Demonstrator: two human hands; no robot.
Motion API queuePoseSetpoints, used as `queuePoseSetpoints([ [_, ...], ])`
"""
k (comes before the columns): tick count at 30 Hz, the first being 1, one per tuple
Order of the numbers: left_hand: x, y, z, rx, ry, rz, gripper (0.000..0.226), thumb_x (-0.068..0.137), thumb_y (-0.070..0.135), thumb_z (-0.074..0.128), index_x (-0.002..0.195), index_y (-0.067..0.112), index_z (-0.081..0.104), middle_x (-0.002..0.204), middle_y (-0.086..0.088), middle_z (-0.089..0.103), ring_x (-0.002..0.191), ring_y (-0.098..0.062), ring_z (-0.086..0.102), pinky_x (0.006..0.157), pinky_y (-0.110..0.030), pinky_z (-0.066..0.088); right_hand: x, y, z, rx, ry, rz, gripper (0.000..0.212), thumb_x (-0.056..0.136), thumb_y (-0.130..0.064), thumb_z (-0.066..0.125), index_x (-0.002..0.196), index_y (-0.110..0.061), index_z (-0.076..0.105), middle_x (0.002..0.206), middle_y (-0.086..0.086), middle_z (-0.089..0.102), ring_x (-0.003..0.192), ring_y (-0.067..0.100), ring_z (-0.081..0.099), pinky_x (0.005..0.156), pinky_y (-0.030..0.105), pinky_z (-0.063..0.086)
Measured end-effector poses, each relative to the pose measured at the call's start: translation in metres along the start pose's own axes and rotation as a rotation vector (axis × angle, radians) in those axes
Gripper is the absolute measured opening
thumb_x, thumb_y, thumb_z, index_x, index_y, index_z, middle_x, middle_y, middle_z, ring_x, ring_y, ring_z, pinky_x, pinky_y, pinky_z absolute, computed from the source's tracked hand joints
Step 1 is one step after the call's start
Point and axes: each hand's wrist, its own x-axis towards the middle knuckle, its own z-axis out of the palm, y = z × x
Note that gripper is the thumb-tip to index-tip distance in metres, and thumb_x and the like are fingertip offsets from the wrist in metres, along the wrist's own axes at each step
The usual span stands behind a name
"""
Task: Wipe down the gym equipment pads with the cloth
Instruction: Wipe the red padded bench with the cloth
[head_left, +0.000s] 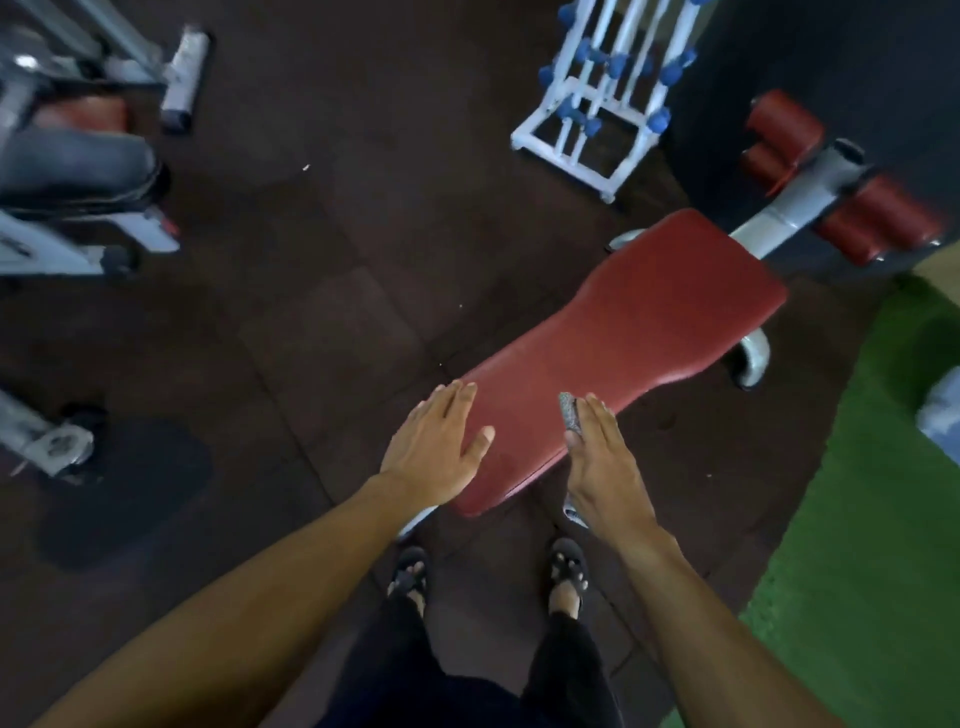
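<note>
No readable writing or brand marks anywhere we look; blur softens the whole view. Our left hand lies flat, fingers spread, empty, on the near left edge of the red bench pad. Our right hand presses flat, fingers straight, over the grey cloth at the pad's near right edge. Most of the cloth is hidden under the palm; a bit shows past the fingers and another below the wrist. Red roller pads sit at the bench's far end, blurred. The white dumbbell rack is cut off at the top. The machine at left is too smeared to identify. Green turf lies right.
</note>
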Motion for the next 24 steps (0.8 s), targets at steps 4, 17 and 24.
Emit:
queuePoseSetpoints([
  [4, 0.02, 0.007, 0.041, -0.059, 0.118, -0.214, 0.074, 0.093, 0.058, 0.023, 0.153, 0.014, 0.021, 0.16, -0.007, 0.022, 0.148, -0.023, 0.017, 0.119, -0.036, 0.016, 0.052, 0.045, 0.005, 0.06, -0.133, -0.114, 0.049, 0.105, -0.023, 0.03, 0.152, -0.01, 0.023, 0.161, 0.001, 0.014, 0.149, 0.016, 0.005, 0.114, 0.018, 0.001],
  [17, 0.148, -0.099, 0.27, -0.08, 0.262, -0.474, 0.066, 0.101, 0.048, 0.031, 0.155, 0.015, 0.014, 0.163, -0.006, 0.009, 0.15, -0.022, 0.006, 0.121, -0.038, 0.009, 0.215, 0.203, 0.202, -0.102, -0.134, -0.413, 0.049, 0.103, -0.023, 0.031, 0.148, -0.003, 0.029, 0.158, 0.013, 0.021, 0.147, 0.03, 0.013, 0.12, 0.045, 0.015],
  [24, 0.179, -0.168, 0.359, 0.016, 0.315, -0.501, 0.068, 0.1, 0.055, 0.016, 0.156, 0.021, -0.001, 0.163, -0.003, -0.01, 0.149, -0.021, -0.011, 0.119, -0.039, -0.003, 0.251, 0.234, 0.284, -0.531, -0.052, -0.415, 0.067, 0.099, -0.054, 0.014, 0.153, -0.014, 0.011, 0.163, 0.006, 0.001, 0.148, 0.029, -0.008, 0.115, 0.051, -0.005],
])
